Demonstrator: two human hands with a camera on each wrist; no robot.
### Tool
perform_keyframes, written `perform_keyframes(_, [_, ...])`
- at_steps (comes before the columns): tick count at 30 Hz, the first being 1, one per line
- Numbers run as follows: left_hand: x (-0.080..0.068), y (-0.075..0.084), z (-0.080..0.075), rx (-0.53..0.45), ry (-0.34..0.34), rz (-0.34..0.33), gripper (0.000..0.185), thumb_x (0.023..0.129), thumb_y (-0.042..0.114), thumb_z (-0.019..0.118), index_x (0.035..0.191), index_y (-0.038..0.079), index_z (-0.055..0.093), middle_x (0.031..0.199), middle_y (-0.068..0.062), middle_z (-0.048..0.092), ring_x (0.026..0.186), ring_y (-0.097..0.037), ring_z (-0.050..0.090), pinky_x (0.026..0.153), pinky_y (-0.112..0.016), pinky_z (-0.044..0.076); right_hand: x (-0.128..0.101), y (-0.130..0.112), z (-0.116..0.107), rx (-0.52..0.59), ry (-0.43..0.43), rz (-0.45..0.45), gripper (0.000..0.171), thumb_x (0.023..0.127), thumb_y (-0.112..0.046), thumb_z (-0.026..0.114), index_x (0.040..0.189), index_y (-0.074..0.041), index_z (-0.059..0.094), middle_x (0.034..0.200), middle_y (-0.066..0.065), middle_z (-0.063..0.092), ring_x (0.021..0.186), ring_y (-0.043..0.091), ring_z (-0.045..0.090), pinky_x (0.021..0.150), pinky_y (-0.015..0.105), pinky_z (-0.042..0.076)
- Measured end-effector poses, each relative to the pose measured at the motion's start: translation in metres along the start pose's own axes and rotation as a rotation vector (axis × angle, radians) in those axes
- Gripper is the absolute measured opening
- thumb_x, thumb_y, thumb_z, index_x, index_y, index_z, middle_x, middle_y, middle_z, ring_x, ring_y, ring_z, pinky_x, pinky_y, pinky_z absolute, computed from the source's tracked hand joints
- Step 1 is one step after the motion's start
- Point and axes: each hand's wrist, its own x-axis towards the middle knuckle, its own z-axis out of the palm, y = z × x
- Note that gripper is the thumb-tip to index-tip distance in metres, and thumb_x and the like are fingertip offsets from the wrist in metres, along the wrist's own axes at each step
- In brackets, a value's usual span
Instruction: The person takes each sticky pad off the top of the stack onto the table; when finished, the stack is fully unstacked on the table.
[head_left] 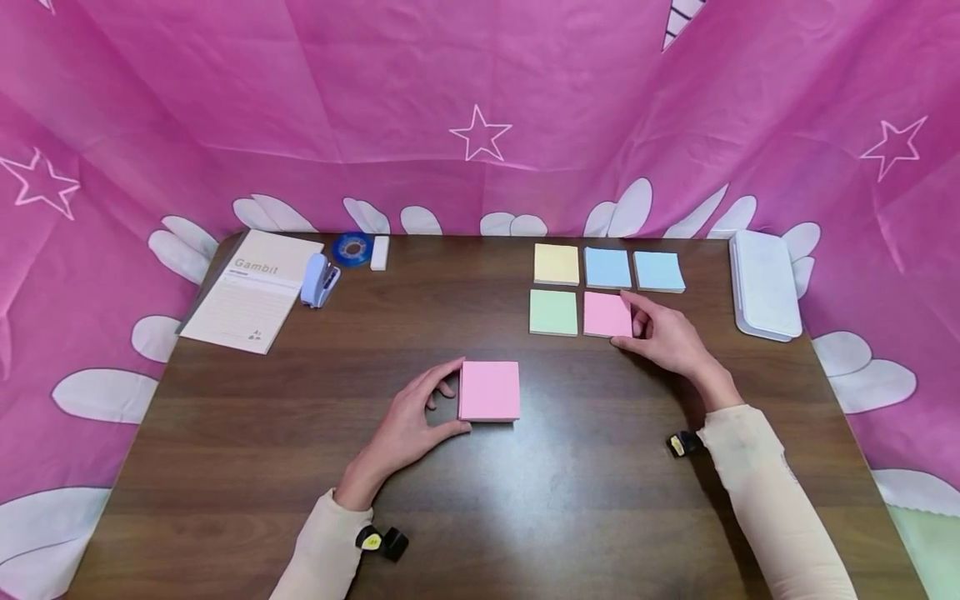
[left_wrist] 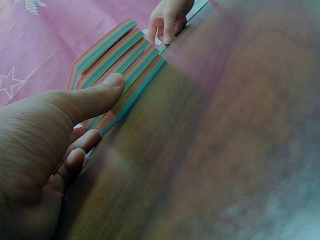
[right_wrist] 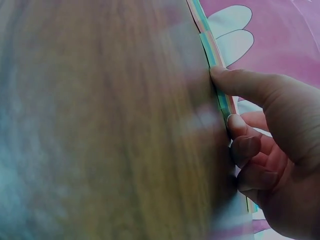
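- Grip: left hand (head_left: 408, 421) pinches the thick pink-topped square sticky-note block (head_left: 489, 390) at its left edge, thumb and fingers curled round it; block sits mid-tabletop.
- Right hand (head_left: 667, 337) holds the edge of the thin pink square paper pad (head_left: 606, 314).
- Dark wooden tabletop (head_left: 300, 450): five pads laid in a grid, far right.
- Judged: sorting under way, thick block not yet placed.
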Motion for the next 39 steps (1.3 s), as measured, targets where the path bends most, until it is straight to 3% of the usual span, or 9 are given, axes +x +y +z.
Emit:
perform_keyframes(8, [-0.001,-0.001,0.001,-0.001,-0.001,-0.005,0.096,0.084,0.02,0.101,0.166,0.025,0.051,0.121,0.002,0.064,0.098,-0.018,0.054,0.084,-0.033,0.047,-0.008,0.0,0.005,0.008,0.035,-0.019,0.085,0.094,-0.016,0.092,0.165,-0.004,0.048,0.097,0.011,0.064,0.077,0.023,0.055,0.068,0.032,0.044])
perform_keyframes(15, [-0.001,-0.004,0.002,0.003,0.014,0.028,0.096,0.083,0.018,0.101,0.166,0.025,0.052,0.119,0.003,0.064,0.095,-0.015,0.053,0.083,-0.032,0.047,-0.02,-0.017,0.009,0.032,0.134,-0.064,0.07,0.098,-0.012,0.086,0.16,-0.005,0.055,0.086,0.006,0.06,0.071,0.02,0.053,0.064,0.032,0.041])
perform_keyframes(21, [-0.002,-0.003,0.002,-0.004,0.015,0.033,0.096,0.084,0.018,0.101,0.166,0.025,0.051,0.118,0.003,0.064,0.094,-0.014,0.053,0.083,-0.032,0.047,-0.029,-0.043,0.015,0.044,0.212,-0.193,0.06,0.095,-0.004,0.087,0.15,-0.001,0.064,0.078,-0.001,0.057,0.065,0.011,0.05,0.062,0.03,0.041])
perform_keyframes(31, [-0.001,-0.003,0.001,-0.003,0.006,0.021,0.097,0.084,0.019,0.1,0.167,0.026,0.05,0.12,0.003,0.064,0.095,-0.016,0.053,0.084,-0.033,0.047,-0.039,-0.106,0.041,0.132,0.144,-0.374,0.06,0.092,-0.01,0.092,0.147,-0.004,0.069,0.075,-0.012,0.056,0.065,0.003,0.048,0.063,0.028,0.043])
perform_keyframes(39, [-0.001,-0.003,0.001,-0.007,0.013,0.032,0.097,0.084,0.019,0.101,0.167,0.026,0.051,0.119,0.002,0.065,0.094,-0.015,0.053,0.083,-0.033,0.047,-0.04,-0.137,0.063,0.15,0.052,-0.376,0.071,0.087,-0.026,0.098,0.148,-0.004,0.068,0.076,-0.009,0.056,0.065,0.004,0.047,0.063,0.027,0.041])
